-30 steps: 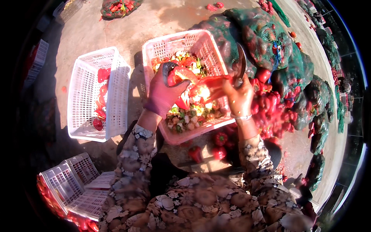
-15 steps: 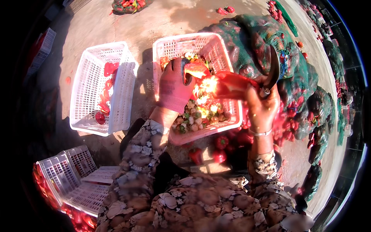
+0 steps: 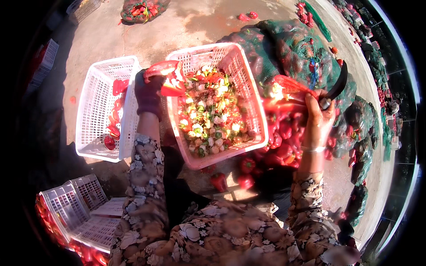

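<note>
My left hand (image 3: 148,91), in a dark glove, grips a torn piece of red pepper (image 3: 174,85) between the white basket and the pink basket. My bare right hand (image 3: 318,113), right of the pink basket, holds a curved dark-bladed knife (image 3: 338,83) together with an opened red pepper (image 3: 286,91), its pale seed core showing. Between my hands, the pink basket (image 3: 260,119) holds pepper cores, stems and red scraps. The white basket (image 3: 88,88) at left has several red peppers inside.
Bulging green mesh sacks (image 3: 306,53) stand behind and right. Loose red peppers (image 3: 279,133) are piled beside the pink basket. More white crates (image 3: 71,208) lie at the lower left, another stack (image 3: 44,64) at the far left, and a sack (image 3: 142,9) at the top.
My hands have moved apart: the left leftward with its pepper piece toward the white basket, the right rightward with the knife and pepper half. The pink basket's contents are now uncovered.
</note>
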A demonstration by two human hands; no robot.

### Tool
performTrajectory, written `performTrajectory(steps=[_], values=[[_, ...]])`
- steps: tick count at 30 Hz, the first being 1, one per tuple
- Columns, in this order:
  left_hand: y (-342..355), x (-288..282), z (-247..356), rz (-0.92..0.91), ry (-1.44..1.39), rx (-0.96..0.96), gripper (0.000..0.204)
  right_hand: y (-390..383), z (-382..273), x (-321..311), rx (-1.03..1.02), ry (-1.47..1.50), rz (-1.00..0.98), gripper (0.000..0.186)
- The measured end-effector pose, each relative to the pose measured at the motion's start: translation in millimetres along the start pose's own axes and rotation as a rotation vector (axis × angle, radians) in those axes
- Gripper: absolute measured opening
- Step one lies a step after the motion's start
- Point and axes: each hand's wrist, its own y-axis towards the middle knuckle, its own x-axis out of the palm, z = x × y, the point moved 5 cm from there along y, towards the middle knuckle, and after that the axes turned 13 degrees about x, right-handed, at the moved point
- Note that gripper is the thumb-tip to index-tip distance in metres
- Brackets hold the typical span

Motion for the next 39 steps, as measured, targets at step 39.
performTrajectory(steps=[39], values=[[-93,108,11,-0.991,0.934,0.169,0.049,35,-30,230,0.035,-0.090,-0.644,0.022]])
